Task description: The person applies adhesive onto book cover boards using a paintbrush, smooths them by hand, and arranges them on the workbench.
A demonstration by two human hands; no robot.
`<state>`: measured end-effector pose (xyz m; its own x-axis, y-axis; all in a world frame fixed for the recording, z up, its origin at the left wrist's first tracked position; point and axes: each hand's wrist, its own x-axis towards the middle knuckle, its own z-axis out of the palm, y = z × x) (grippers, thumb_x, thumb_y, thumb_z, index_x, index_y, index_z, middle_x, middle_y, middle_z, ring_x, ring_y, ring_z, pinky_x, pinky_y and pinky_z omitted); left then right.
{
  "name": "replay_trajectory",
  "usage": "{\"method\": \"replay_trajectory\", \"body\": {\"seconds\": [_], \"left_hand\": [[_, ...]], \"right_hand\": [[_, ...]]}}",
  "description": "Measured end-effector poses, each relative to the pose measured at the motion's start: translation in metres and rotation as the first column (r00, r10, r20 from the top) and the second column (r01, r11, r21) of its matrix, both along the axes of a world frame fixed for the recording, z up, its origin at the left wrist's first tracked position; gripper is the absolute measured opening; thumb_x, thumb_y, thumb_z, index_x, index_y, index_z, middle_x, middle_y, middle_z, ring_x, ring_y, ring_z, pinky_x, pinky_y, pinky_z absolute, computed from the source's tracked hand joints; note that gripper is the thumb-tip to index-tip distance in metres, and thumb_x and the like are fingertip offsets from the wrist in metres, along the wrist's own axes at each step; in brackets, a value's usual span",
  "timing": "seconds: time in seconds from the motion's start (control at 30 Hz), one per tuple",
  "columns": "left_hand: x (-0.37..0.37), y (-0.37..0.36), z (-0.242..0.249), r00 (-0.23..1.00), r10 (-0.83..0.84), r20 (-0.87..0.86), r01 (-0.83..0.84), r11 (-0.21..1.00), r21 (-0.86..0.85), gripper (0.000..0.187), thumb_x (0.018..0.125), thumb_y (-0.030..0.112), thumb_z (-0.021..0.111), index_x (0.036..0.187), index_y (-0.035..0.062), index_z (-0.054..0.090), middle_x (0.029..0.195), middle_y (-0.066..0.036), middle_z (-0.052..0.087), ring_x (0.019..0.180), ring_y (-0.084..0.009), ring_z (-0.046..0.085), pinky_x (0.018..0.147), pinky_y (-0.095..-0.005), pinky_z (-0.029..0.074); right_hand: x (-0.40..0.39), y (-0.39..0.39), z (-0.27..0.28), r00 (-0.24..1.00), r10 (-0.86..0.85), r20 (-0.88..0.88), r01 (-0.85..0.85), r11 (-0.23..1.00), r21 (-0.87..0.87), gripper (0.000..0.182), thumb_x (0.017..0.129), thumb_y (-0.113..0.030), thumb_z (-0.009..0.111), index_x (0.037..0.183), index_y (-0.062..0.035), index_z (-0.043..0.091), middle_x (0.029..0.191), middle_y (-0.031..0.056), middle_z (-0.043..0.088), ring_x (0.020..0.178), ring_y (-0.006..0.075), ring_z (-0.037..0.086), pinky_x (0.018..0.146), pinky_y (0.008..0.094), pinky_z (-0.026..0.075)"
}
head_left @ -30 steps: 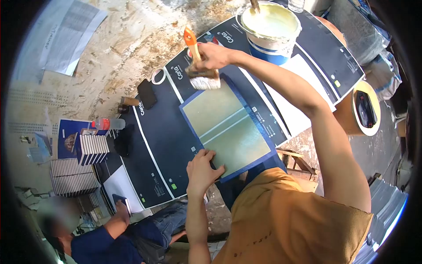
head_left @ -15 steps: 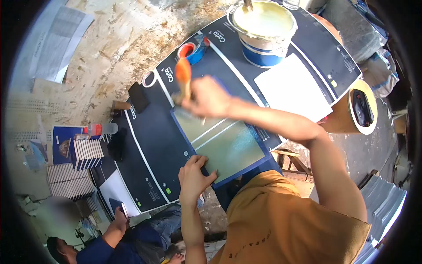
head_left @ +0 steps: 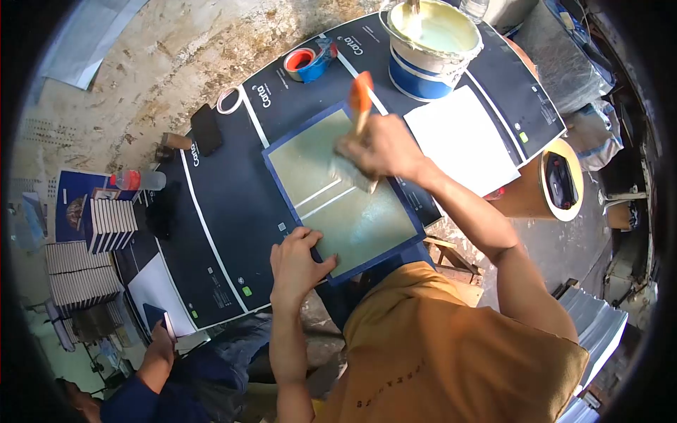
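Observation:
My right hand (head_left: pixel 384 149) is wrapped round a wide paintbrush (head_left: pixel 362 106) with an orange-tipped wooden handle. Its bristles press on a blue-edged book cover (head_left: pixel 310 151), whose inside shows greyish boards and two pale parallel strips. A wet sheen lies on the part nearest me. At the cover's near left edge, my left hand (head_left: pixel 300 264) rests with thumb and fingers apart, holding nothing. Beyond the cover stands a white and blue bucket (head_left: pixel 423 70) of pale paste, with another brush handle (head_left: pixel 415 8) sticking out of it.
White paper (head_left: pixel 458 141) lies right of the cover. Tape rolls (head_left: pixel 301 63) and a black phone-like object (head_left: pixel 206 130) sit along the far edge. Stacked books (head_left: pixel 111 224) and a bottle (head_left: pixel 137 180) are at left, where another person's hand (head_left: pixel 162 342) holds a dark book (head_left: pixel 156 317).
My right hand and the paintbrush have moved right across the cover, from its far left corner towards its middle. My left hand stays on the edge. The whole view has shifted slightly.

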<state>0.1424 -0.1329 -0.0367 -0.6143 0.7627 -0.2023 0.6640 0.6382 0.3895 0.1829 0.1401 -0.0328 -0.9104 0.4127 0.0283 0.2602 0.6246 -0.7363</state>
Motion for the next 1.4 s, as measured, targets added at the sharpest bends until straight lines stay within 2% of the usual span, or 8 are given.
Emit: {"method": "replay_trajectory", "body": {"seconds": [0.13,0.2,0.3,0.53,0.77,0.87,1.23,1.4], "left_hand": [[0.000,-0.004,0.001,1.000,0.007,0.025,-0.008,0.999,0.046,0.043,0.063,0.028,0.082,0.100,0.0077,0.072,0.107,-0.007,0.066,0.099,-0.0262,0.063,0.076,-0.0394,0.041],[-0.001,-0.005,0.000,1.000,0.008,0.016,-0.009,0.999,0.048,0.043,0.063,0.028,0.082,0.100,0.0075,0.072,0.107,-0.007,0.066,0.099,-0.0257,0.063,0.076,-0.0392,0.041],[-0.003,-0.003,0.003,0.999,-0.007,0.037,0.007,1.000,0.009,0.045,0.063,0.029,0.082,0.101,0.0069,0.072,0.110,-0.007,0.067,0.101,-0.0264,0.063,0.080,-0.0387,0.042],[0.000,-0.003,-0.001,0.997,-0.032,-0.067,0.037,0.997,0.075,0.040,0.064,0.027,0.081,0.098,0.0087,0.072,0.105,-0.005,0.067,0.097,-0.0246,0.064,0.075,-0.0392,0.042],[0.003,0.007,0.009,1.000,0.001,-0.028,-0.002,0.999,-0.036,0.041,0.063,0.023,0.083,0.099,0.0064,0.071,0.109,-0.007,0.067,0.101,-0.0276,0.063,0.082,-0.0383,0.044],[0.001,0.009,0.008,1.000,-0.020,-0.013,0.019,0.999,-0.036,0.041,0.064,0.023,0.083,0.099,0.0060,0.071,0.107,-0.007,0.068,0.101,-0.0277,0.063,0.081,-0.0386,0.044],[0.002,0.011,0.010,0.999,-0.032,-0.031,0.029,0.996,-0.087,0.042,0.065,0.024,0.082,0.101,0.0074,0.071,0.104,-0.006,0.062,0.096,-0.0276,0.060,0.083,-0.0393,0.043],[-0.026,0.001,-0.018,0.987,0.144,0.072,-0.160,0.912,0.377,0.038,0.071,0.009,0.076,0.108,0.0068,0.067,0.102,-0.013,0.055,0.089,-0.0247,0.058,0.076,-0.0357,0.049]], "right_hand": [[0.029,0.005,0.021,0.913,-0.398,-0.093,0.406,0.909,0.093,0.032,0.087,-0.027,0.066,0.075,0.0026,0.069,0.052,0.0144,0.060,0.049,0.0257,0.065,0.052,0.0373,0.051],[0.049,-0.014,0.007,0.897,-0.289,-0.334,0.264,0.957,-0.119,0.028,0.087,-0.024,0.066,0.081,0.0029,0.071,0.054,0.0132,0.060,0.051,0.0193,0.063,0.053,0.0344,0.050],[0.085,-0.019,-0.006,0.955,-0.236,-0.179,0.240,0.971,0.001,0.025,0.087,-0.021,0.067,0.088,0.0039,0.072,0.060,0.0101,0.063,0.054,0.0140,0.061,0.054,0.0324,0.049],[0.151,-0.023,0.011,0.800,-0.527,-0.286,0.454,0.844,-0.284,0.014,0.084,-0.011,0.071,0.082,0.0026,0.069,0.069,0.0087,0.067,0.065,0.0130,0.062,0.063,0.0289,0.049],[0.212,-0.011,-0.014,0.794,-0.518,-0.318,0.558,0.829,0.045,0.009,0.084,-0.006,0.068,0.087,0.0023,0.068,0.073,0.0057,0.066,0.064,0.0105,0.058,0.058,0.0242,0.045],[0.217,-0.014,0.012,0.609,-0.752,-0.253,0.689,0.660,-0.300,0.012,0.085,-0.004,0.069,0.092,0.0042,0.065,0.079,0.0046,0.065,0.068,0.0074,0.057,0.059,0.0215,0.043],[0.193,-0.037,-0.039,0.786,-0.529,-0.320,0.469,0.848,-0.249,0.014,0.084,-0.004,0.066,0.096,0.0027,0.065,0.083,0.0078,0.064,0.077,0.0160,0.060,0.072,0.0303,0.048],[0.236,0.029,-0.026,0.536,-0.727,-0.428,0.710,0.663,-0.238,0.014,0.091,-0.007,0.067,0.098,0.0059,0.066,0.090,0.0059,0.066,0.080,0.0089,0.059,0.074,0.0218,0.048]]}}
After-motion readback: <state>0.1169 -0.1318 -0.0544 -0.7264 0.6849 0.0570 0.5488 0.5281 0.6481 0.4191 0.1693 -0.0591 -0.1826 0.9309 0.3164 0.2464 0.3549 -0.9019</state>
